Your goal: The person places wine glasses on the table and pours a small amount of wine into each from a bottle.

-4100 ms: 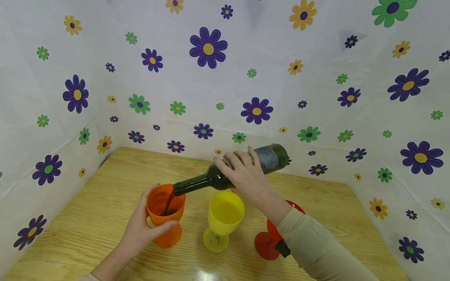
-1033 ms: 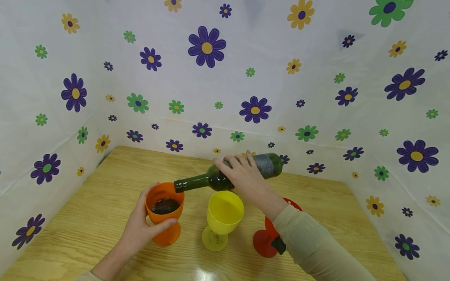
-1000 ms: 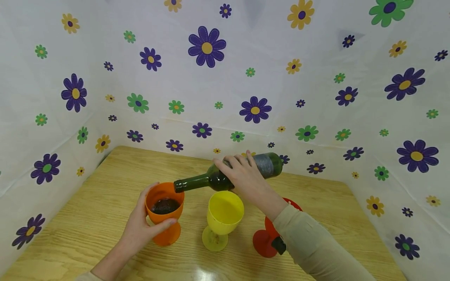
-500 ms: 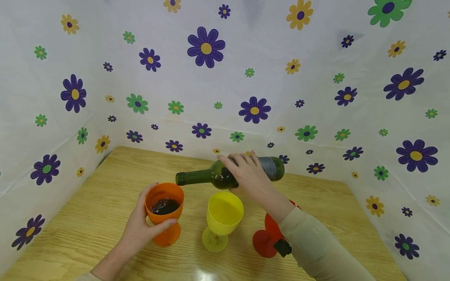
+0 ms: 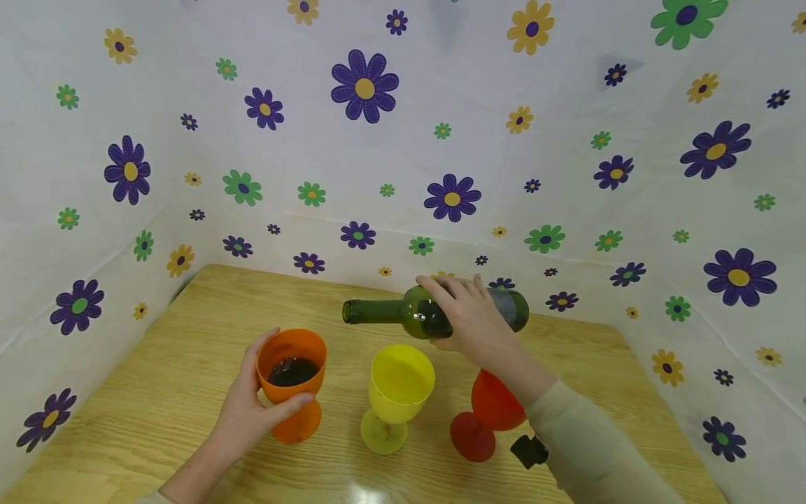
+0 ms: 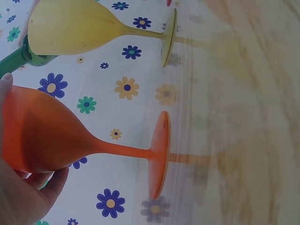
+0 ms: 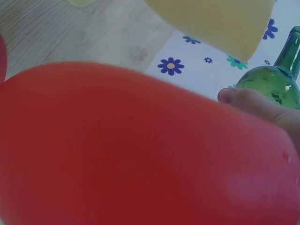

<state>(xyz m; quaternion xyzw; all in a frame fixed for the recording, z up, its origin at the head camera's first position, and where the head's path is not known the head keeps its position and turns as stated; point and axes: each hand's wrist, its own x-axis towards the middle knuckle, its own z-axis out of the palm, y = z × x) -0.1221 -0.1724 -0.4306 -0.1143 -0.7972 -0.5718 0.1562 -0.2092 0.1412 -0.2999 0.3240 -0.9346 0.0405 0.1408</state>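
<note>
My left hand (image 5: 245, 406) grips the bowl of an orange goblet (image 5: 299, 392) standing on the table, with dark red liquid inside it. In the left wrist view the goblet's base (image 6: 159, 154) rests flat on the surface. My right hand (image 5: 474, 318) holds a green glass wine bottle (image 5: 378, 311) around its body, lying nearly level in the air. The bottle's mouth is up and right of the orange goblet, apart from it, and no stream shows. A yellow goblet (image 5: 403, 385) stands below the bottle. Under my right forearm is a red goblet (image 5: 497, 402), partly hidden.
The wooden table (image 5: 189, 364) carries the three goblets in a row. A white cloth (image 5: 283, 140) with printed flowers hangs behind and at both sides. In the right wrist view the red goblet (image 7: 140, 150) blocks much of the scene.
Earlier, dark red liquid streamed from the bottle into the orange goblet; the stream stopped. The bottle has since levelled out and moved up and right, away from the rim. My left hand stays put.
</note>
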